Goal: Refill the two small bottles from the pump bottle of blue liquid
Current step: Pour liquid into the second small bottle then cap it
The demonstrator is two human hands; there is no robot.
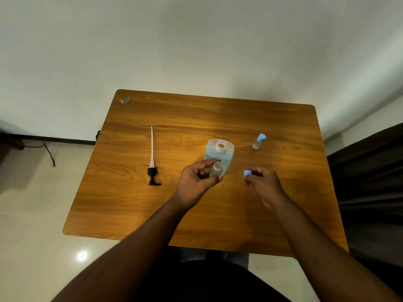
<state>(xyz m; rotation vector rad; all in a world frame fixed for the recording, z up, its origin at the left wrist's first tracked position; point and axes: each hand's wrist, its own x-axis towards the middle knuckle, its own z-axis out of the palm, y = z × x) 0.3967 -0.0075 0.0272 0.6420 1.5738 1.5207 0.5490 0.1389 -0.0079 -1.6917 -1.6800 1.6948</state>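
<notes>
Small bottle uncapped, pour not yet begun.
Left hand (197, 182) grips open small bottle (216, 168) upright, just before pump bottle (219, 152) (pump out); right hand (260, 182) pinches blue cap (247, 172); second small bottle (258, 141) capped, far right.

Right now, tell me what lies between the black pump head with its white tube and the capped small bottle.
In the head view, the large open bottle of blue liquid stands between the pump head and the capped small bottle.
</notes>
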